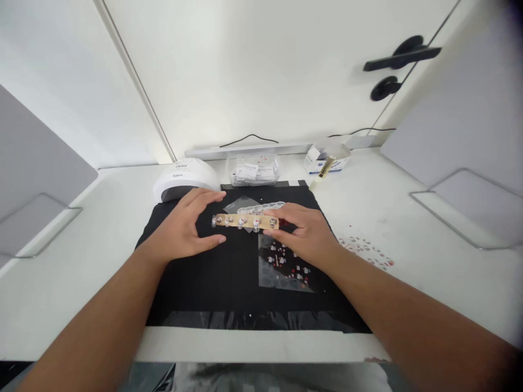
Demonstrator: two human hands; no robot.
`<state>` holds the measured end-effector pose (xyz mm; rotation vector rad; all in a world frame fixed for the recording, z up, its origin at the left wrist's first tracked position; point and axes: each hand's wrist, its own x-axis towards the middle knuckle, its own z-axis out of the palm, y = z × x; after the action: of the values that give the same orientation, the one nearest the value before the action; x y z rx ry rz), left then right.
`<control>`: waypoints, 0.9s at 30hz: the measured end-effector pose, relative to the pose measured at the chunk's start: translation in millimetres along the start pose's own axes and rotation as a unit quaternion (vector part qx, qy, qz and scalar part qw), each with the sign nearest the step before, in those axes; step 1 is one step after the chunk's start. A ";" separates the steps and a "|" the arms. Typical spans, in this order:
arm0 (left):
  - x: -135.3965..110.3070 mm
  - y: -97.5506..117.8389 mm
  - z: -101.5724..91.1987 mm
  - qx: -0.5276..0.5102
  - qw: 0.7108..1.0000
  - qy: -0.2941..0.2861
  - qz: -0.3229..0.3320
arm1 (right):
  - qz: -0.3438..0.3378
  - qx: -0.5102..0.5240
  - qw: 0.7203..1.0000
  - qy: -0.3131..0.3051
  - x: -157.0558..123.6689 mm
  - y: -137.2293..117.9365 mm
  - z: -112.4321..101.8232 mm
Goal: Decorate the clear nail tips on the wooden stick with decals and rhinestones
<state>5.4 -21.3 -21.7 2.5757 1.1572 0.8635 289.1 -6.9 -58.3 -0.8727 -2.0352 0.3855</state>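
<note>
My right hand (304, 231) pinches the right end of a narrow light-wood strip (263, 221), held level above a black mat (196, 283). Along the strip sit several small shiny metal holders, with tiny decorated pieces that look like press-on nails. My left hand (186, 226) is curved with thumb and fingers apart, just left of the strip's left end and not closed on it. Behind the strip lies a clear plastic tray with rounded cells (260, 208), partly covered by my right hand. A clear sheet of red and white stickers (281, 264) lies on the mat below my right hand.
A white domed lamp (186, 174) stands at the back left, beside a clear box of packets (253, 171). Further right are an open white carton (327, 155) and a gold-capped tube (326, 167). Small loose pieces (365, 250) are scattered on the white table right of the mat.
</note>
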 end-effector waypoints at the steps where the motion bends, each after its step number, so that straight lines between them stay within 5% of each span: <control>1: -1.1 -5.7 0.1 -0.025 0.999 -0.012 -0.022 | -0.006 0.010 1.000 0.011 -0.1 0.4 0.4; 7: -1.6 -15.2 7.7 -0.078 0.994 -0.029 -0.070 | 0.001 0.051 0.998 0.028 0.4 -3.0 0.4; 19: 0.4 -2.2 12.0 -0.087 0.995 -0.015 -0.044 | 0.152 0.131 0.979 -0.028 5.2 -6.6 1.7; 27: 0.0 1.6 11.8 -0.059 0.998 -0.003 -0.014 | 0.178 0.115 0.976 -0.054 5.2 -7.8 1.4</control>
<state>13.2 -21.7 -30.7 2.4605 1.1033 0.8891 282.5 -8.7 -51.8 -1.0912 -1.8804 0.8655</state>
